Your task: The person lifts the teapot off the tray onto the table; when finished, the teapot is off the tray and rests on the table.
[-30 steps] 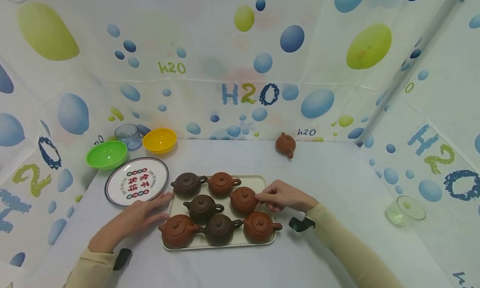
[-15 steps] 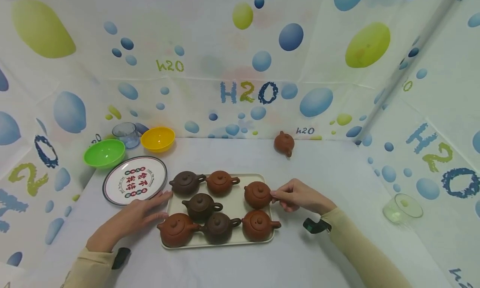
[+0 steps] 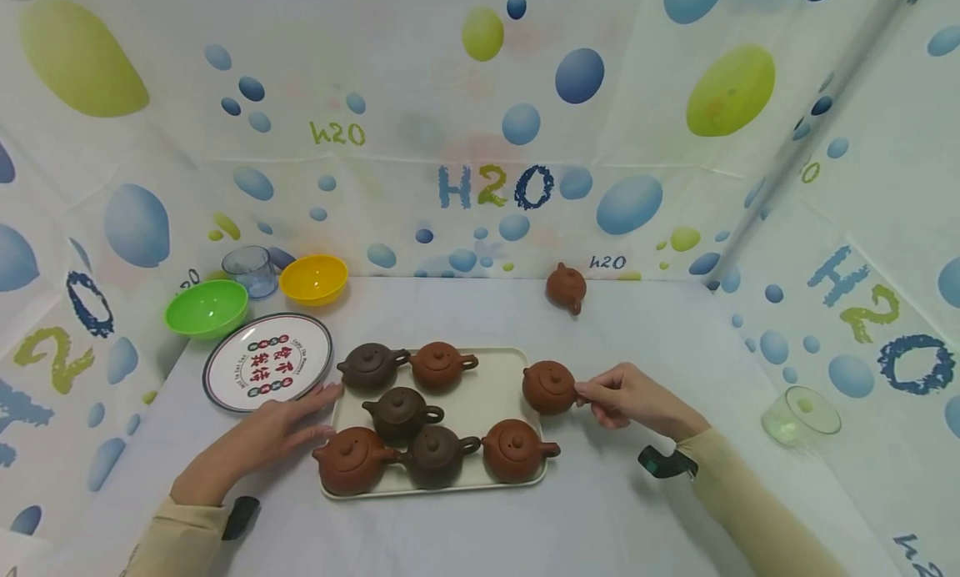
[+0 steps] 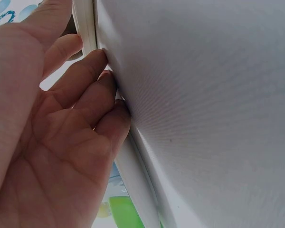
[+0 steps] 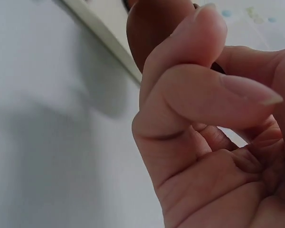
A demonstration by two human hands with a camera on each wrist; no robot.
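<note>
Reddish-brown, the pot [image 3: 550, 385] sits in your right grip [image 3: 630, 398], upright with its lid on; your thumb and bent fingers close together on its handle, and its spout points away from you and to the left. It overlaps the right edge of the cream tray [image 3: 495, 393] in the head view; you cannot tell from here how far its base is above the tray. Your left grip [image 3: 281, 431] has hold of nothing: its fingers are spread and loosely extended, their tips at the tray's left edge. On the tray you have six more pots. At the back stand a dark pot [image 3: 371, 367] and, to its right, a red pot [image 3: 437, 366]. A second dark pot [image 3: 400, 413] is in the middle row. Along the front you see a large red pot [image 3: 352, 460], then a third dark pot [image 3: 435, 456], then another red pot [image 3: 513, 450]. Just beside your left grip is a white plate [image 3: 232, 368] with a dark rim and red lettering. Past it are a green bowl [image 3: 206, 308], a yellow bowl [image 3: 314, 281] and, between and behind them, a bluish glass [image 3: 251, 268]. One small red pot [image 3: 566, 287] is well apart, at the far side of the counter [image 3: 585, 519], near the dotted backdrop [image 3: 495, 218]. A clear cup [image 3: 801, 416] is off to your right.
</note>
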